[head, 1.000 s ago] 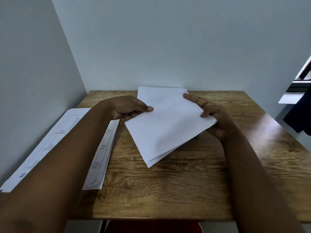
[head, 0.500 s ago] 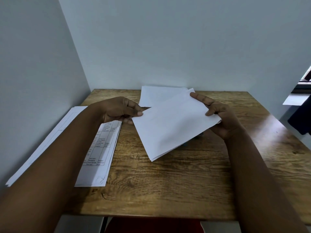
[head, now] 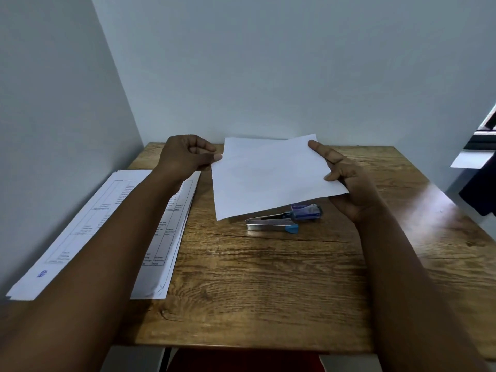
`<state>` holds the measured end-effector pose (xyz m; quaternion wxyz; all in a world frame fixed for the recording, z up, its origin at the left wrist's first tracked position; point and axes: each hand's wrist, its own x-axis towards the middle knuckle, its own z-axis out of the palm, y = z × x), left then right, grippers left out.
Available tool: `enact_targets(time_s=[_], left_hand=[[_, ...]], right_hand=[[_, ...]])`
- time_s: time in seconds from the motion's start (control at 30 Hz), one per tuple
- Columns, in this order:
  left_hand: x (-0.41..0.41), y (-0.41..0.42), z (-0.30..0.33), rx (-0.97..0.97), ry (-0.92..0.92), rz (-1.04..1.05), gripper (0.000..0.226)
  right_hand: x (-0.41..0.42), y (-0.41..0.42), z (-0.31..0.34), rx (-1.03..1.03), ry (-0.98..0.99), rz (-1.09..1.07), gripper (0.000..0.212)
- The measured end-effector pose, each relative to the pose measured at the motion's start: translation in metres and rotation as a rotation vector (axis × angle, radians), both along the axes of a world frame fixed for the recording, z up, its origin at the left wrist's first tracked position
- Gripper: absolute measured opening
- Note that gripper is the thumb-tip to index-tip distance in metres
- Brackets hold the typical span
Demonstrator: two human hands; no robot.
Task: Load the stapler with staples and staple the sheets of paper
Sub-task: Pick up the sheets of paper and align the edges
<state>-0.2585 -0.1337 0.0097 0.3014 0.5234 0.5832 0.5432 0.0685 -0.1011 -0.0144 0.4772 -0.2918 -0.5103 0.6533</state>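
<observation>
Blank white sheets of paper (head: 271, 175) are held up above the wooden table (head: 268, 285), tilted toward me. My right hand (head: 346, 181) grips their right edge, index finger along the top corner. My left hand (head: 188, 157) pinches the left edge with thumb and curled fingers. Below the sheets a silver stapler with a blue end (head: 272, 224) lies on the table. A small purple staple box (head: 307, 210) sits right behind it. Another white sheet (head: 241, 143) shows behind the held ones at the back of the table.
A stack of printed pages with tables (head: 112, 232) lies along the table's left side, partly under my left forearm. Walls close the table in at the back and left. A dark object (head: 480, 189) hangs at the far right.
The held sheets have been raised and turned squarer to me, uncovering the stapler and staple box beneath. My left hand moved up and now pinches the left edge.
</observation>
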Motion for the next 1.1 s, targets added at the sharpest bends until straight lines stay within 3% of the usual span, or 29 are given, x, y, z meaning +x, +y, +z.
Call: enact_targets(time_s=[0.13,0.27,0.47,0.53,0.63,0.8,1.0,1.03,1.1], left_hand=[[0.004,0.0,0.001,0.031,0.066,0.109,0.015],[0.003,-0.004,0.017,0.204,-0.106,0.109,0.011],[0.01,-0.017,0.03,0.4,-0.391,-0.085,0.011],[0.014,-0.019,0.031,0.404,-0.476,-0.129,0.005],[0.017,-0.021,0.028,0.305,-0.527,-0.156,0.012],[0.02,-0.028,0.005,-0.059,-0.422,-0.266,0.047],[0.022,-0.034,-0.026,-0.266,-0.434,-0.728,0.07],[0.023,-0.033,-0.029,-0.279,-0.427,-0.764,0.068],[0.027,-0.029,-0.035,-0.291,-0.375,-0.731,0.059]], right_hand=[[-0.005,0.001,-0.002,0.212,-0.215,-0.115,0.073],[-0.012,0.0,-0.007,0.367,-0.225,-0.19,0.072],[-0.016,0.004,-0.009,0.556,-0.303,-0.472,0.024],[-0.017,0.004,-0.011,0.607,-0.375,-0.564,0.02],[-0.015,0.007,-0.013,0.653,-0.373,-0.675,0.025],[-0.013,0.004,-0.009,0.618,-0.239,-0.789,0.028],[-0.012,-0.001,-0.003,0.359,0.039,-0.605,0.023],[-0.012,-0.003,-0.002,0.34,0.064,-0.572,0.02],[-0.011,-0.004,-0.001,0.244,0.152,-0.495,0.037]])
